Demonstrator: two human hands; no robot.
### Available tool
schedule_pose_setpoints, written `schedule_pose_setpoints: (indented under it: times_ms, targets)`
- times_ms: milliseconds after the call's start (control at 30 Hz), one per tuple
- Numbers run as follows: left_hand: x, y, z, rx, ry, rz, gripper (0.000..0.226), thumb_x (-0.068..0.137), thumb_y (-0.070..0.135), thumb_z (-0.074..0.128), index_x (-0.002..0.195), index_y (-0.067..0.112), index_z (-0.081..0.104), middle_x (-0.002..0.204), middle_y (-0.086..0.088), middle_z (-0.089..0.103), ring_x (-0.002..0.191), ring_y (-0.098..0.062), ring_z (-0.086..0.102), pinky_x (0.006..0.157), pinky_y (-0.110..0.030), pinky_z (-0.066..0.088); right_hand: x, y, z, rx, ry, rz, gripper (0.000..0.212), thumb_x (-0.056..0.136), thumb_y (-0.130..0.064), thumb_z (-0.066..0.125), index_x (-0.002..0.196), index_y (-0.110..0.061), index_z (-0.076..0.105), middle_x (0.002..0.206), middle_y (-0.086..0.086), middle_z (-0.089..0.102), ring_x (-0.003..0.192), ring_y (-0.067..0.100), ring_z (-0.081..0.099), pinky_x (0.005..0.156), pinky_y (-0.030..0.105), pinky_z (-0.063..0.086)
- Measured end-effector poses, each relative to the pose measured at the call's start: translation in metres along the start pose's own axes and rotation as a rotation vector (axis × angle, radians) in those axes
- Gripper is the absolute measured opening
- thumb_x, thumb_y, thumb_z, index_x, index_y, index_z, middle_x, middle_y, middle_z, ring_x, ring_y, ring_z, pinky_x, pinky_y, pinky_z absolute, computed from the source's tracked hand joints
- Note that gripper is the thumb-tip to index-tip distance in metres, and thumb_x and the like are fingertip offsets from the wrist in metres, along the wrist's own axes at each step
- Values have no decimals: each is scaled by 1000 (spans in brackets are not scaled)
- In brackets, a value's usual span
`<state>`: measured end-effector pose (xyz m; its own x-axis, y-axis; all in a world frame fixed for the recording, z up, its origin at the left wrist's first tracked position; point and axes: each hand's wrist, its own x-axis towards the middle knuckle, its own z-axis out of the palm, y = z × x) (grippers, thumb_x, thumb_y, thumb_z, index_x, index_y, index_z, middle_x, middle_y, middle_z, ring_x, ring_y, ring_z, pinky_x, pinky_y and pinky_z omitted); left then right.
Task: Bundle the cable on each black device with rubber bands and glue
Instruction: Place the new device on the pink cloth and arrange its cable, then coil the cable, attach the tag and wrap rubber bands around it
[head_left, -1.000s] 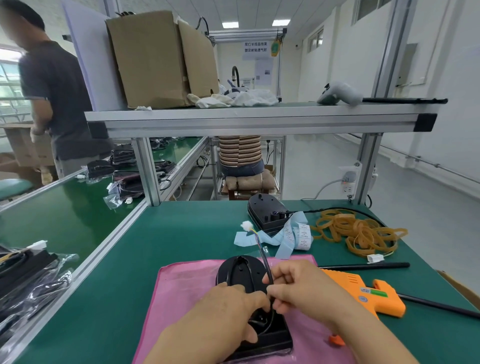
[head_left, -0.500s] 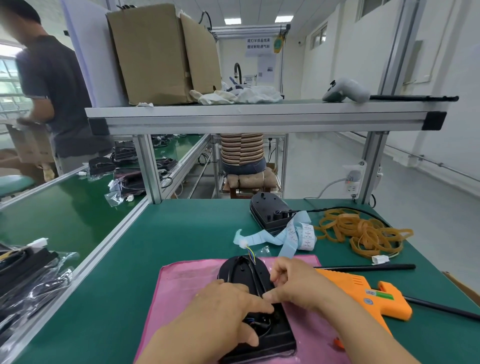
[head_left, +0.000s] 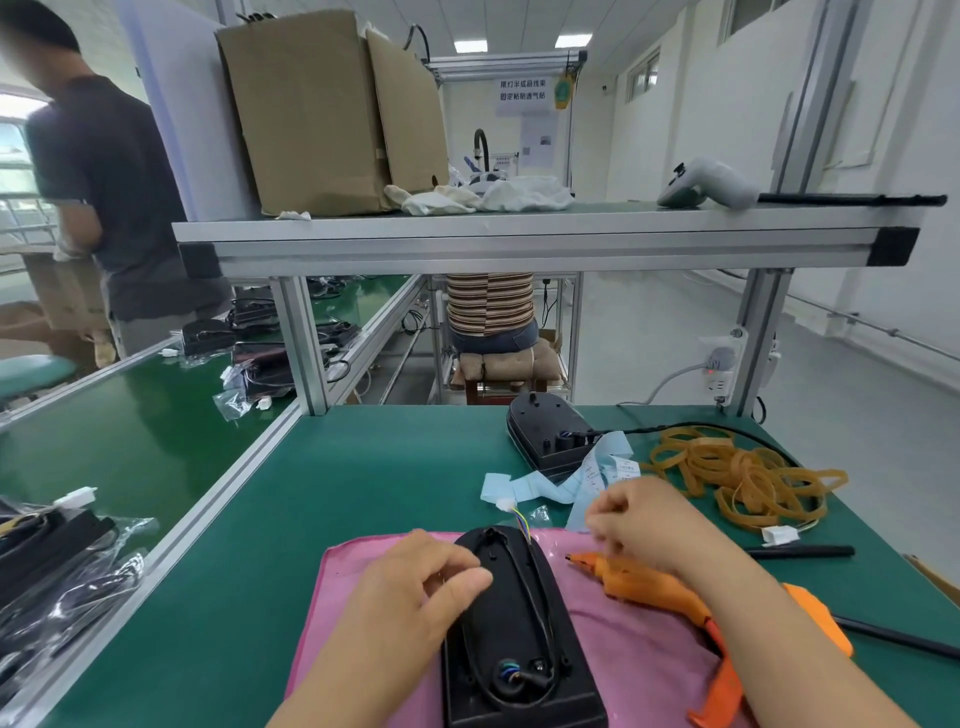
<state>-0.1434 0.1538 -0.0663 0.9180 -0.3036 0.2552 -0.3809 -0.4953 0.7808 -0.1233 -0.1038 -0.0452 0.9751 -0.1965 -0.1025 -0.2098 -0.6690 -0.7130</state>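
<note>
The right hand (head_left: 644, 525) is blurred, fingers curled above the orange plastic glue gun (head_left: 654, 584); whether it holds anything, I can't tell. The left hand (head_left: 431, 587) curls thumb to forefinger, contents hidden. Print on the pale blue label strip (head_left: 524, 486) is too small to read. The flat black plastic device (head_left: 519, 639), thin cable (head_left: 537, 597) looped on it, lies on pink cloth (head_left: 639, 654) between the hands.

Green table (head_left: 363, 483), pink cloth (head_left: 639, 649), rubber bands (head_left: 743, 478), far black device (head_left: 545, 426), blue label strip (head_left: 524, 486)
</note>
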Motion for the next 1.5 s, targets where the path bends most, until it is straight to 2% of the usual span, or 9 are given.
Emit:
schedule_pose_setpoints:
  times_ms: [200, 333, 533, 700, 867, 1033, 1167, 1267, 1500]
  targets:
    - [17, -2, 5, -71, 98, -96, 15, 91, 30, 66, 77, 32, 72, 84, 10, 66, 82, -2, 60, 78, -19, 45, 52, 3, 4, -97, 354, -45, 16, 91, -17, 61, 80, -28, 64, 91, -8, 68, 81, 10, 58, 66, 25, 42]
    - [28, -4, 6, -96, 124, -100, 15, 90, 30, 66, 79, 39, 71, 87, 16, 67, 84, 1, 61, 74, -11, 43, 73, 30, -9, 220, 619, 192, 13, 91, -11, 62, 102, -17, 65, 114, 6, 67, 100, 23, 59, 83, 37, 49]
    - [45, -3, 15, -119, 149, -113, 16, 90, 31, 66, 80, 43, 69, 86, 20, 66, 79, 2, 59, 73, -20, 43, 80, 42, -5, 200, 405, 289, 7, 93, -17, 63, 95, -10, 65, 109, 15, 67, 93, 28, 60, 86, 47, 54]
    - [61, 5, 25, -110, 147, -86, 14, 90, 34, 64, 81, 43, 68, 86, 20, 64, 78, 2, 58, 67, -10, 39, 76, 37, -3, -71, 648, 139, 17, 90, -30, 66, 101, -18, 62, 106, 3, 65, 87, 19, 57, 68, 31, 43]
    - [76, 16, 36, -86, 84, -69, 18, 92, 33, 63, 75, 34, 69, 84, 22, 63, 77, 3, 57, 66, -5, 38, 81, 26, 19, -337, 166, 217, 39, 93, -42, 52, 114, -10, 61, 113, 10, 66, 94, 25, 60, 77, 29, 46]
    - [86, 29, 45, -86, 30, -49, 18, 92, 35, 61, 76, 33, 69, 82, 14, 65, 75, 1, 57, 64, -9, 42, 83, 27, 35, 141, 285, 290, 20, 84, -25, 70, 78, -12, 56, 88, 10, 65, 80, 26, 59, 64, 32, 49]
    - [93, 35, 47, -90, -1, -61, 19, 92, 33, 60, 76, 35, 69, 75, 21, 63, 70, 7, 56, 61, -5, 39, 79, 23, 30, 787, 226, 394, 17, 83, -3, 73, 83, -13, 59, 72, 11, 58, 53, 15, 42, 43, 23, 38]
    - [103, 36, 50, -80, -8, -78, 16, 92, 32, 59, 80, 32, 70, 73, 19, 63, 67, 9, 55, 58, -8, 36, 71, 16, 25, 932, 112, 391, 18, 84, -1, 72, 88, -15, 62, 64, 6, 56, 47, 7, 32, 36, 16, 21]
    - [122, 36, 67, -44, -14, -80, 11, 95, 27, 59, 92, 35, 67, 95, 14, 64, 81, 4, 58, 63, -9, 38, 55, 5, 25, 1129, -149, 273, 20, 87, 5, 65, 98, -10, 73, 68, 1, 69, 46, 1, 47, 33, 9, 22]
